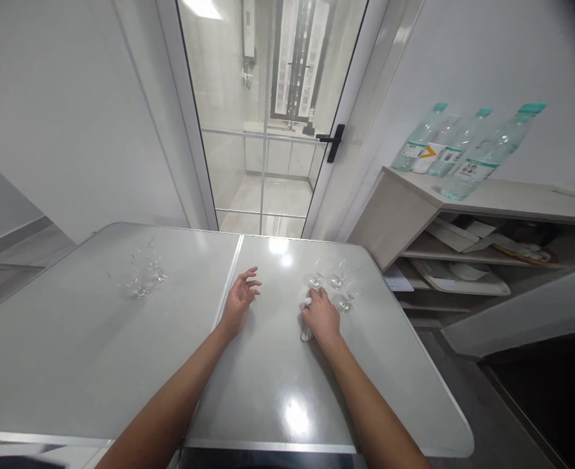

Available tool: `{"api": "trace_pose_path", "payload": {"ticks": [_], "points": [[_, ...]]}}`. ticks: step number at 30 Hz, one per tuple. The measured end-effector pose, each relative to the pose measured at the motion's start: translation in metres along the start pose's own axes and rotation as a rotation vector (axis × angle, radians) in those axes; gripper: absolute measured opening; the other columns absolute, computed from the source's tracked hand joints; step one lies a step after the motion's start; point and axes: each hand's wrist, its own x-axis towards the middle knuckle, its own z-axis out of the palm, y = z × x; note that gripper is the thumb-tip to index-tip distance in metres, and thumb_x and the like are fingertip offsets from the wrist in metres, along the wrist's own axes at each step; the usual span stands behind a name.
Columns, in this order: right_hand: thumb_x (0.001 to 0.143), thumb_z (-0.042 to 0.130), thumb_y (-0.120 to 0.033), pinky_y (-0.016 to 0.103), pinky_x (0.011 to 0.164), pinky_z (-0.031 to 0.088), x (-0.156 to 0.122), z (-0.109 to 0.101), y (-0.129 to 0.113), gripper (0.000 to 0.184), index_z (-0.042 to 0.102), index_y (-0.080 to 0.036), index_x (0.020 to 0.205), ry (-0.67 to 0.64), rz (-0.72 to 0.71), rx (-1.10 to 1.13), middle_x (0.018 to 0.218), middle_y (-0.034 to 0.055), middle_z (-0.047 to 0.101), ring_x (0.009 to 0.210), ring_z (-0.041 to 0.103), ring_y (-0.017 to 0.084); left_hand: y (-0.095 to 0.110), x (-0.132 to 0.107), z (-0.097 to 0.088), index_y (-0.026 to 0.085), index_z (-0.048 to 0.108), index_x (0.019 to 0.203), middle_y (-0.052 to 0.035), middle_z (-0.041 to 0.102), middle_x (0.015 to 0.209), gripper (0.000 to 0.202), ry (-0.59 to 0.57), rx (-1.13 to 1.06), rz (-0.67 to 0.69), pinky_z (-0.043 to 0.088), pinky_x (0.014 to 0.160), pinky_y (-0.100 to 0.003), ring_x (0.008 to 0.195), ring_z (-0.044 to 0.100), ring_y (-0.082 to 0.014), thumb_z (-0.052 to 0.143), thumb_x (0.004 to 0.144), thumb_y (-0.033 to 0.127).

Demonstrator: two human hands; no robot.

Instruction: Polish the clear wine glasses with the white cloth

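Note:
My right hand [320, 316] rests palm down on the grey table [267, 384], its fingers closed over a white cloth [307, 333] that sticks out at both ends. Its fingertips reach the nearest of three clear glasses [338, 284] standing just beyond it. My left hand [241, 299] hovers over the table's middle seam, fingers spread and loosely curled, holding nothing. Another cluster of clear glasses [143, 277] stands on the table's left half, well away from both hands.
A glass door [267, 117] with a black handle [333, 141] stands behind the table. At the right is a shelf unit [414, 215] with several water bottles [467, 153] on top and papers on its shelves.

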Motion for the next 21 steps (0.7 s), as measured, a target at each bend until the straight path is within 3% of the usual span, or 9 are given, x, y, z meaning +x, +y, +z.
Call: {"api": "trace_pose_path", "payload": {"ticks": [5, 8, 12, 14, 16, 19, 21], "points": [[0.086, 0.055, -0.015, 0.033, 0.078, 0.047, -0.006, -0.004, -0.004, 0.040, 0.062, -0.021, 0.126, 0.052, 0.017, 0.051, 0.146, 0.0163, 0.052, 0.093, 0.071, 0.023, -0.002, 0.001, -0.003, 0.026, 0.064, 0.124, -0.0122, 0.049, 0.155, 0.043, 0.003, 0.011, -0.009, 0.052, 0.086, -0.031, 0.109, 0.060, -0.0209, 0.074, 0.090, 0.051], [0.085, 0.056, -0.015, 0.031, 0.079, 0.047, -0.013, -0.005, -0.015, 0.032, 0.064, -0.023, 0.115, 0.126, -0.115, 0.229, 0.129, 0.0107, 0.060, 0.094, 0.067, 0.021, -0.003, 0.001, -0.005, 0.024, 0.067, 0.117, -0.0125, 0.058, 0.142, 0.034, -0.025, 0.053, -0.009, 0.050, 0.086, -0.031, 0.108, 0.060, -0.0207, 0.068, 0.095, 0.049], [0.090, 0.048, -0.020, 0.031, 0.087, 0.049, -0.022, -0.005, -0.030, 0.019, 0.063, -0.022, 0.101, 0.171, -0.409, 0.668, 0.106, 0.0065, 0.063, 0.097, 0.063, 0.022, -0.004, -0.004, 0.000, 0.023, 0.067, 0.127, -0.0146, 0.062, 0.139, 0.049, -0.247, 0.148, -0.054, 0.050, 0.095, -0.037, 0.119, 0.061, -0.0275, 0.077, 0.087, 0.050], [0.092, 0.043, -0.021, 0.031, 0.088, 0.050, -0.025, -0.004, -0.034, 0.022, 0.065, -0.021, 0.098, 0.145, -0.464, 0.825, 0.104, 0.0066, 0.062, 0.097, 0.062, 0.021, -0.003, -0.007, 0.004, 0.026, 0.063, 0.137, -0.0143, 0.062, 0.140, 0.069, -0.384, 0.206, -0.086, 0.049, 0.102, -0.040, 0.125, 0.061, -0.0309, 0.089, 0.076, 0.044], [0.094, 0.042, -0.024, 0.032, 0.091, 0.050, -0.025, -0.003, -0.036, 0.027, 0.068, -0.020, 0.098, 0.106, -0.469, 0.911, 0.107, 0.0073, 0.062, 0.099, 0.062, 0.021, -0.003, -0.009, 0.007, 0.024, 0.066, 0.133, -0.0132, 0.067, 0.133, 0.063, -0.440, 0.262, -0.113, 0.049, 0.103, -0.042, 0.119, 0.065, -0.0298, 0.089, 0.076, 0.039], [0.097, 0.046, -0.035, 0.032, 0.092, 0.050, -0.024, -0.001, -0.037, 0.030, 0.071, -0.021, 0.106, 0.071, -0.389, 1.034, 0.111, 0.0074, 0.062, 0.102, 0.061, 0.022, -0.005, -0.009, 0.008, 0.018, 0.073, 0.105, -0.0104, 0.073, 0.110, 0.029, -0.363, 0.252, -0.137, 0.051, 0.090, -0.037, 0.096, 0.068, -0.0234, 0.077, 0.089, 0.042], [0.096, 0.053, -0.043, 0.030, 0.083, 0.051, -0.022, 0.000, -0.037, 0.030, 0.070, -0.022, 0.109, -0.006, -0.305, 1.200, 0.103, 0.0047, 0.064, 0.092, 0.061, 0.020, -0.008, -0.008, 0.006, 0.017, 0.070, 0.095, -0.0067, 0.072, 0.095, 0.028, -0.293, 0.189, -0.151, 0.050, 0.079, -0.031, 0.085, 0.066, -0.0193, 0.074, 0.091, 0.045]]}}
